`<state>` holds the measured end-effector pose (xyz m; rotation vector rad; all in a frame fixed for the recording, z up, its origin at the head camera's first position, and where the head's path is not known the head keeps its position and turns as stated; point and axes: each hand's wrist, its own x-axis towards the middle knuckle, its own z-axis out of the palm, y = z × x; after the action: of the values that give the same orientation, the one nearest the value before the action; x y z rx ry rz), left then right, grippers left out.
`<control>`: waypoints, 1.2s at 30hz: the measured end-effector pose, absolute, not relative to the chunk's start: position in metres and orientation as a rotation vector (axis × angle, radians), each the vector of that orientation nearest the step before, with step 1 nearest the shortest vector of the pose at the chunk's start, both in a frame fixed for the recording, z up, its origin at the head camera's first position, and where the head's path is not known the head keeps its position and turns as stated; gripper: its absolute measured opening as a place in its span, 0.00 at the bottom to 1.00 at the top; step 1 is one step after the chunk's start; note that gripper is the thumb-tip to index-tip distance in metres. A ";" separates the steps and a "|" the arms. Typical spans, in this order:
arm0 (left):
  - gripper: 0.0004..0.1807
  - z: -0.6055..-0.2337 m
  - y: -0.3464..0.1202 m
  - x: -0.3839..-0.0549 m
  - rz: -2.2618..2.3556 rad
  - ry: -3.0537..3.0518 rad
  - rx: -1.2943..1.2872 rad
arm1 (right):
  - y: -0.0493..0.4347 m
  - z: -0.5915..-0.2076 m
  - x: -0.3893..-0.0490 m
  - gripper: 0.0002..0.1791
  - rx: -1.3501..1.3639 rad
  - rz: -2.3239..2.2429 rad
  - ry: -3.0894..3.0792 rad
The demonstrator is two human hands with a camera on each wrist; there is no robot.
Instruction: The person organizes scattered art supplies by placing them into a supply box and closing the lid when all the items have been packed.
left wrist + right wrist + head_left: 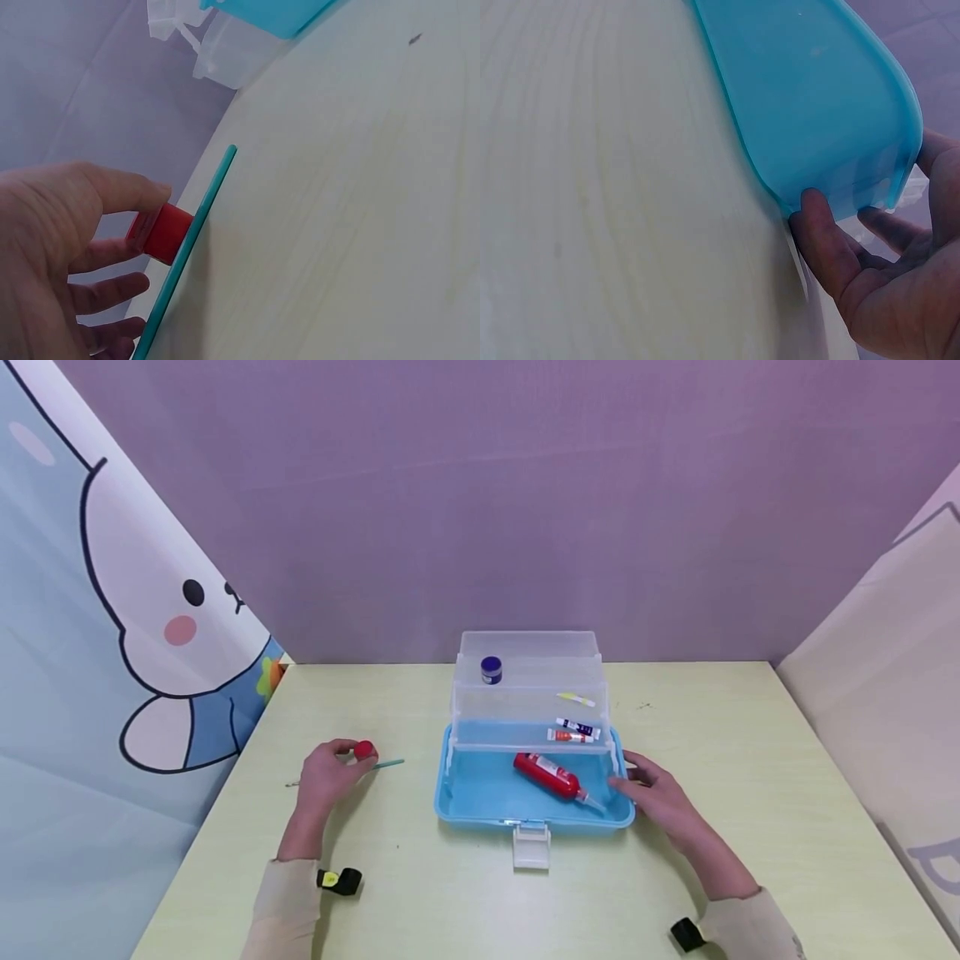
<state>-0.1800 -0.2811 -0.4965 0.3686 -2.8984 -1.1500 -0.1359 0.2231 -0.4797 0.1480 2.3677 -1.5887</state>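
My left hand (327, 772) pinches a small red paint jar (364, 750) between thumb and fingers, left of the box. In the left wrist view the red jar (169, 234) overlaps a slim teal stick (191, 236), which lies on the table below that hand. At the right end of an opened blue storage box (480, 789), my right hand (663, 797) grips the end wall, thumb over the rim and fingers outside. The right wrist view shows the thumb at the box's rim (742, 142). A red bottle (551, 775) with a clear nozzle lies inside the box.
Clear tiered trays (525, 702) stand raised at the box's back. They hold a dark blue jar (491, 671), a yellow-and-white tube (576, 699), a dark blue tube (577, 727) and an orange tube (570, 737). A white latch (532, 847) hangs at the front. A purple backdrop (525, 510) rises behind the table.
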 end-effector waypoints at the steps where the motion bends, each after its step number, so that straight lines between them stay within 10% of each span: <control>1: 0.33 -0.497 -0.281 -0.180 -1.147 -2.896 0.370 | 0.223 -0.480 -0.136 0.40 0.146 -1.590 2.367; 36: 0.31 -0.492 -0.266 -0.183 -1.155 -2.854 0.450 | 0.224 -0.482 -0.137 0.40 0.149 -1.600 2.358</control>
<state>-0.1829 -0.2661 -0.4920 0.4501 -2.8541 -1.1548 -0.1367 0.2239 -0.4825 0.1489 2.3583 -1.6001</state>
